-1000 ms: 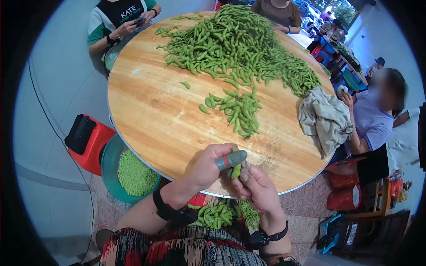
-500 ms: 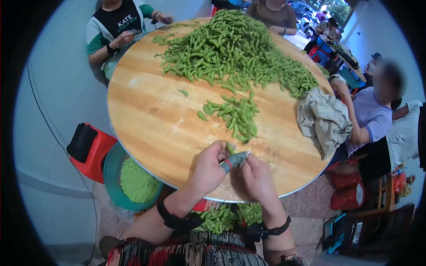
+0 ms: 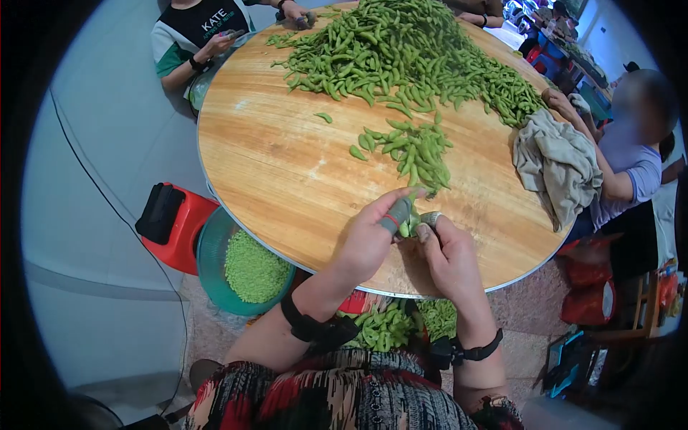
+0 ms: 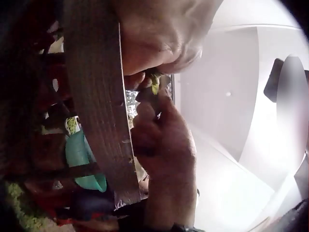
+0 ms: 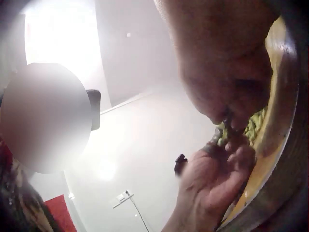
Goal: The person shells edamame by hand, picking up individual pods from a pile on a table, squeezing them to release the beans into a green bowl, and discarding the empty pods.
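Observation:
Over the near edge of the round wooden table, both hands meet at a green pod. My left hand, with a grey cover banded in red on its thumb, pinches the pod from the left. From the other side my right hand grips it between thumb and a covered finger. The pod shows between the fingertips in the right wrist view, partly hidden. Just beyond the hands lies a small group of pods, with a large pile behind it.
A teal basin of shelled beans stands on the floor at the left, beside a red stool. Opened pods lie below the table edge. A grey cloth rests at the table's right. Other people sit around the table.
The head view has shifted, so the table sits higher and further right. The left thumb has moved back from across the right fingers, and both hands now hold a pod between them.

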The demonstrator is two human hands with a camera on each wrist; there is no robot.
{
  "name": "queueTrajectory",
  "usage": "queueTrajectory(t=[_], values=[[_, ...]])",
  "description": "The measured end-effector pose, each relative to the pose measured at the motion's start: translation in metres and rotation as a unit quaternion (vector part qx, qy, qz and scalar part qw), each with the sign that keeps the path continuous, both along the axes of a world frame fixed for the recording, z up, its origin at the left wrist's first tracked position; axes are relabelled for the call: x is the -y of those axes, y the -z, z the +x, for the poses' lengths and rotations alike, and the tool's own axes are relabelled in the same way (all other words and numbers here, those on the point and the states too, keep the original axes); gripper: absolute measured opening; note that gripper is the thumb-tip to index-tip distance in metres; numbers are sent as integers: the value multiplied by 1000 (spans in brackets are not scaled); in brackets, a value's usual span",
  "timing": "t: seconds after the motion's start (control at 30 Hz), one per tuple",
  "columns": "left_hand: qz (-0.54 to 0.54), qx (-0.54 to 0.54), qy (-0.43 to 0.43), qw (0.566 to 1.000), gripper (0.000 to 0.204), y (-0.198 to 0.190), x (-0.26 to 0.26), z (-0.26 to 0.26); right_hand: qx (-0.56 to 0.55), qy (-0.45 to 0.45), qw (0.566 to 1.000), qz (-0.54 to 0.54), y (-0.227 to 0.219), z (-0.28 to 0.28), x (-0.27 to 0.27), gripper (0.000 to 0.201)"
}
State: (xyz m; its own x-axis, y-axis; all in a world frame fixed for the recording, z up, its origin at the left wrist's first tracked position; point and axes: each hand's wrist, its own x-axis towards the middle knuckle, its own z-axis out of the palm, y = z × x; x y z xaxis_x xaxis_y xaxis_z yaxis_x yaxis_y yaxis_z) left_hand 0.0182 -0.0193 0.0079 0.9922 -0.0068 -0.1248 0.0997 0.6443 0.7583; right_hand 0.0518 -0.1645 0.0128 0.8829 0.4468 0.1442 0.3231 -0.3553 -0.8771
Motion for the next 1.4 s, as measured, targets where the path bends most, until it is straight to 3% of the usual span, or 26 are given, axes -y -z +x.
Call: queueTrajectory(t=[0.07,0.13,0.2,0.27,0.37,0.47,0.53,0.67,0.7,0.73,0.77,0.83,0.97,1.0,1.03,1.07,1.1,1.13,1.17,1.2,1.23,1.27,1.3,1.33,1.37,1.4], values=[[133,16,-2,991,34,-3,2,-3,-99,-16,995,28,-2,5,5,20],[153,24,46,987,41,-2,1,-3,-112,39,989,90,-4,14,5,19],[264,105,34,958,50,-6,8,-5,-234,18,951,200,-10,19,8,18],[231,86,68,967,58,2,7,-5,-237,-9,953,190,-9,17,9,16],[288,123,34,949,53,3,8,-9,-338,-49,913,223,-9,13,12,13],[388,140,55,909,44,-2,7,-9,-362,-26,883,298,-10,7,10,10],[502,350,-65,788,37,5,7,-5,-418,-34,828,373,-7,4,8,7],[468,374,-59,798,30,0,5,-9,-458,-25,777,432,-8,-3,7,6],[354,288,-12,890,27,-2,6,-13,-456,-25,778,433,-7,-4,6,6],[229,193,36,954,23,-3,6,-14,-449,-23,767,457,-4,-5,4,6],[229,195,36,953,23,-1,5,-13,-442,-21,757,481,-2,-5,1,6],[18,98,97,990,13,4,1,-10,-410,5,780,473,0,-4,-3,7],[-34,38,102,993,11,1,4,-8,-320,101,839,429,-5,-6,-13,10],[35,12,28,999,9,4,6,-8,-319,101,839,428,-9,-6,-10,10],[104,-15,-46,993,8,6,6,-7,-282,74,882,371,-14,-4,-1,11],[101,-15,-46,994,8,5,3,-7,-244,46,918,309,-20,-2,11,13],[49,-7,-83,995,6,2,-2,-5,-209,-102,960,159,-26,1,28,19],[-3,0,-122,993,6,2,-6,-5,-211,-102,960,156,-29,4,34,19],[-27,3,-109,994,13,5,-5,-5,-136,-225,964,24,-32,8,38,19],[-31,0,-109,994,13,6,-5,-5,-57,-341,932,-109,-37,13,39,19],[-27,-4,-102,994,14,5,-4,-2,-90,-186,967,-151,-45,16,35,17],[-21,-7,-95,995,16,4,-4,-1,-107,-92,988,-65,-28,38,34,19],[-21,-8,-93,995,16,5,-4,0,-49,-2,997,-64,-25,61,27,19],[-28,2,-76,997,18,8,-6,0,13,60,991,-123,-22,84,22,20],[-35,11,-60,997,19,9,-7,0,184,65,973,-122,-3,106,20,21],[-34,10,-61,997,19,8,-7,-1,183,65,974,-121,-4,105,16,21]])
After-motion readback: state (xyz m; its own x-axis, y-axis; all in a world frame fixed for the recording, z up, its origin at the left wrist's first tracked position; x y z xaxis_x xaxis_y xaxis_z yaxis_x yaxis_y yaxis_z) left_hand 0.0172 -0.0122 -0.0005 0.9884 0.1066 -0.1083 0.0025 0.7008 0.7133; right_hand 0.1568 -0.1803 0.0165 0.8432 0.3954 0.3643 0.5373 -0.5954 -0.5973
